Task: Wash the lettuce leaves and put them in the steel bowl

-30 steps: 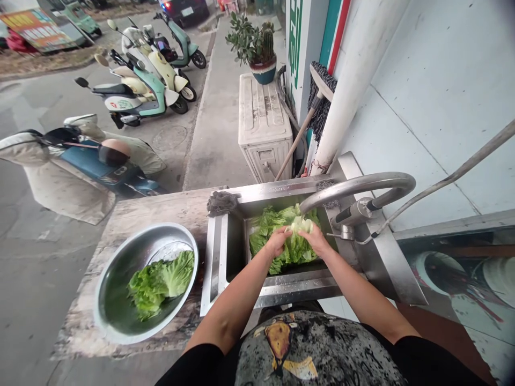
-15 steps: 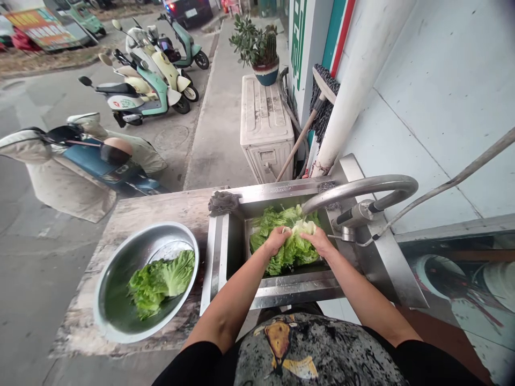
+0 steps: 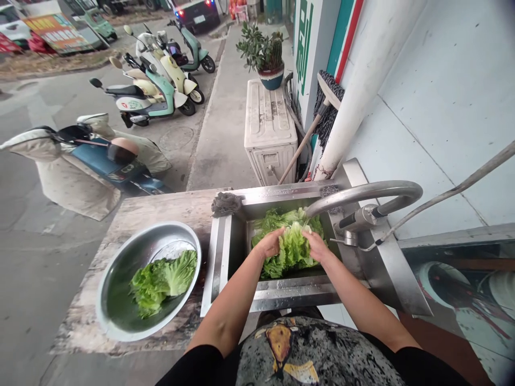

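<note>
Green lettuce leaves (image 3: 295,249) are held between my two hands over the metal sink (image 3: 249,304), under the faucet spout (image 3: 354,194). My left hand (image 3: 272,243) grips the left side of the leaves, its fingers partly hidden behind them. On the other side my right hand (image 3: 316,244) is closed on the same leaves, thumb in front. More lettuce (image 3: 277,219) lies in the sink beneath and behind. To the left, a metal bowl (image 3: 110,300) contains several lettuce leaves (image 3: 161,281).
The bowl stands on a worn wooden board (image 3: 161,206) left of the sink. A dark rag (image 3: 226,204) sits at the sink's back left corner. The faucet base (image 3: 356,221) and a hose (image 3: 450,193) are on the right. Beyond stand an outdoor unit (image 3: 270,118) and a mop (image 3: 328,102).
My hands have turned and drawn slightly towards me, and the held leaves now hang more upright between them. The view has shifted a little. The bowl and its leaves are unchanged.
</note>
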### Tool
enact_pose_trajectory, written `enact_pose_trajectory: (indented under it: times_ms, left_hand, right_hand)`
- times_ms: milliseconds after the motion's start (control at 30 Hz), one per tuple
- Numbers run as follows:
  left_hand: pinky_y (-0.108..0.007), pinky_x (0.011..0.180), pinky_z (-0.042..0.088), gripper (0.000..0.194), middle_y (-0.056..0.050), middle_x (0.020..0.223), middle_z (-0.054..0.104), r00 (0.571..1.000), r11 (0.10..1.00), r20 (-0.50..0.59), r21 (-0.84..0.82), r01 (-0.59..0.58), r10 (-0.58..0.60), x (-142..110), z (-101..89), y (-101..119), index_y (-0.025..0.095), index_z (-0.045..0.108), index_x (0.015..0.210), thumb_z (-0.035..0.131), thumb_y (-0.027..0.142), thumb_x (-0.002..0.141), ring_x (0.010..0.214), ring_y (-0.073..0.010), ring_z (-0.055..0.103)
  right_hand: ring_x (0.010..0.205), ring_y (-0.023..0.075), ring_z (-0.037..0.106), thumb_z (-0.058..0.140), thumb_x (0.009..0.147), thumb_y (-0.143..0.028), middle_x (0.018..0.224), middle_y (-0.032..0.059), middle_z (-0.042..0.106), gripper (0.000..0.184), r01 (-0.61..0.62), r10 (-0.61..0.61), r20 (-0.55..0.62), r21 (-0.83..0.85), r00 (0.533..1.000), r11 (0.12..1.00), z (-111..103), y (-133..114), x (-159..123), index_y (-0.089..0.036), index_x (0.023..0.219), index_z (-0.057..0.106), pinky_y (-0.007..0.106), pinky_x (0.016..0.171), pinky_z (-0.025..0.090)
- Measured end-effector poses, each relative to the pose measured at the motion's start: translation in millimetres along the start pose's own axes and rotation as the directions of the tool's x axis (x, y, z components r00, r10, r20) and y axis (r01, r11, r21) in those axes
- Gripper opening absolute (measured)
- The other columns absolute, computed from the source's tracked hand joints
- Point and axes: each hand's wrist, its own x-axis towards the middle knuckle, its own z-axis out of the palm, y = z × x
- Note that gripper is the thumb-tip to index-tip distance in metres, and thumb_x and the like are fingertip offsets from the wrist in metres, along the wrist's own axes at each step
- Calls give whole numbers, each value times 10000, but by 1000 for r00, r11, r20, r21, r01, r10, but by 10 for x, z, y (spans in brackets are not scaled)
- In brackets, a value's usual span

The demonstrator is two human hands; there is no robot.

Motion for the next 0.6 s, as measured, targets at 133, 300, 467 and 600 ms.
enact_pose_trajectory:
  times_ms: [133,300,467,600]
  left_hand:
    - [-368,891,587,757,-102,953,791,999,998,-11,61,-34,35,83,169,-106,124,761,986,1126,450,408,863,-231,738]
    - [-311,949,517,710,-47,947,778,989,951,-15,274,-140,150,163,156,-113,111,778,1038,1113,305,442,869,-161,682]
    - [-346,915,572,738,-71,1029,787,998,989,-6,141,-54,56,150,125,-25,147,752,1203,1069,293,553,915,-210,727]
    - [-332,866,571,670,-59,1065,771,1000,991,-26,137,-2,5,125,334,-138,210,726,1343,959,273,718,851,-182,696]
  right_hand:
    - [1312,357,692,934,674,-681,1117,106,808,581,18,-15,47,-77,999,997,124,23,9,-210,977,778,465,1131,555]
    - [1279,378,687,979,617,-531,1173,120,803,548,63,-81,-64,-238,995,969,63,-42,56,-187,1012,816,486,1143,517]
    - [1195,362,729,968,590,-531,1091,109,806,549,-9,8,-19,-64,1000,998,20,-85,90,-204,990,786,456,1057,571]
    - [1157,315,742,868,745,-628,1065,75,799,475,15,-16,38,17,999,1000,113,-71,56,-237,981,737,426,1040,595]
